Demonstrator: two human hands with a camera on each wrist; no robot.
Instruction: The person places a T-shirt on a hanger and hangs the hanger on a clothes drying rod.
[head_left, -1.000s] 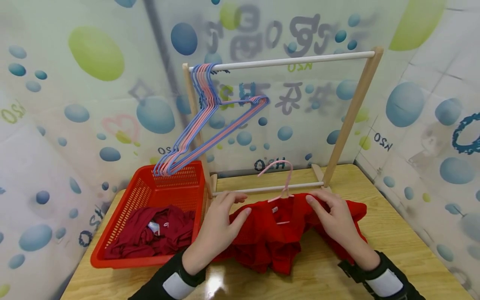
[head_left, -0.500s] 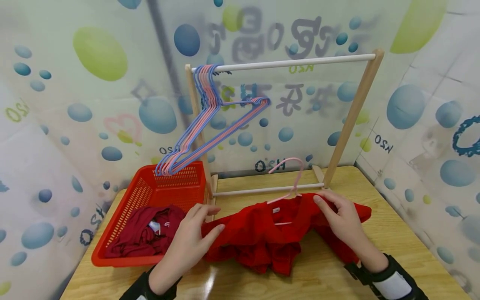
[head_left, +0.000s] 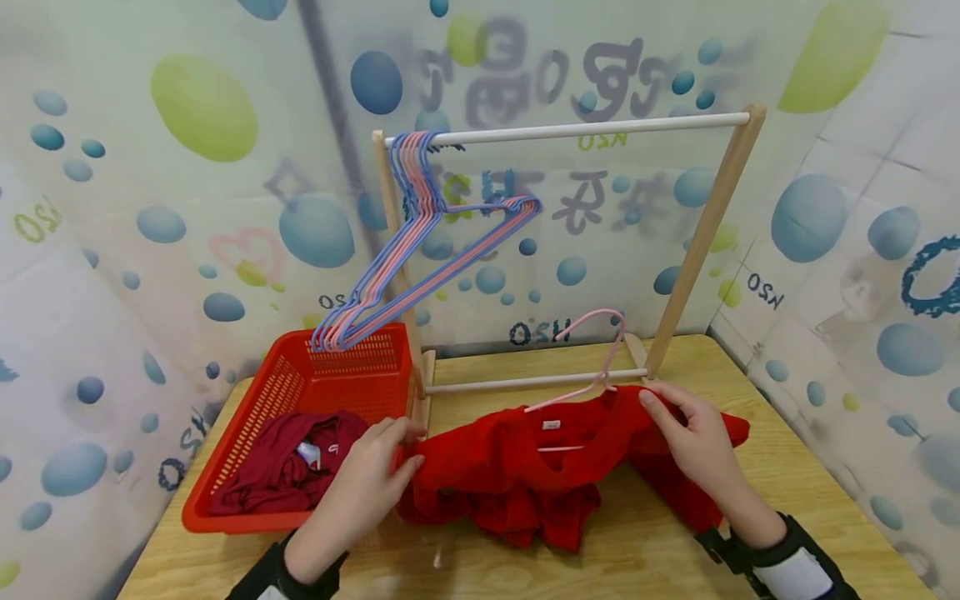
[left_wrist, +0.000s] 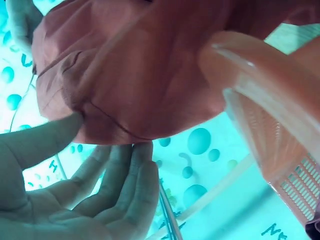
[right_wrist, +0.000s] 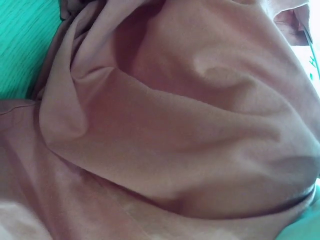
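Your left hand [head_left: 367,483] pinches 1 side of the shirt [head_left: 498,462]; your right hand [head_left: 693,437] grips the other. Between them, 1 hanger [head_left: 614,353] sits partly inside, hook up.

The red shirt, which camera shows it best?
The head view: it catches most of the red shirt, including its white label. The left wrist view shows only part, close up; the right wrist view, mainly folds.
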